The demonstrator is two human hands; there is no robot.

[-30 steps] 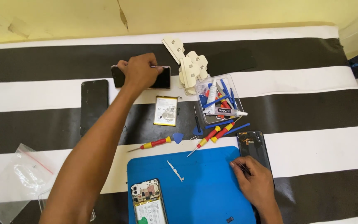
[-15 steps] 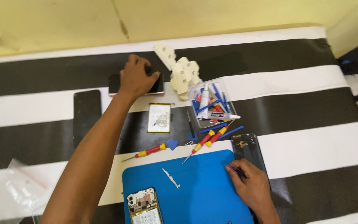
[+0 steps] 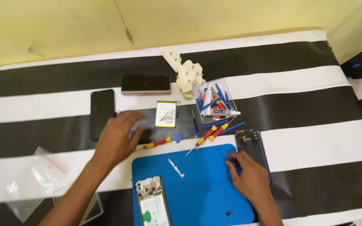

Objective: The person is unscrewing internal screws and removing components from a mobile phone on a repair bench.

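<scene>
From the head view, the left hand [image 3: 118, 136] hangs open and blurred, holding nothing, near the red and yellow screwdriver [image 3: 158, 143] and the battery [image 3: 166, 114]. The right hand [image 3: 250, 179] pinches something tiny beside the black phone frame [image 3: 253, 148]; it should move slowly. The open phone [image 3: 152, 200] lies on the blue mat [image 3: 202, 188]. Loose tools crowd the tool box [image 3: 212, 100].

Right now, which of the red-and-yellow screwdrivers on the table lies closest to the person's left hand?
The single red-and-yellow screwdriver lying almost flat beside the left hand, its tip near the fingers. The two other screwdrivers lie together, slanted, further right, below the clear plastic tool box.
</scene>
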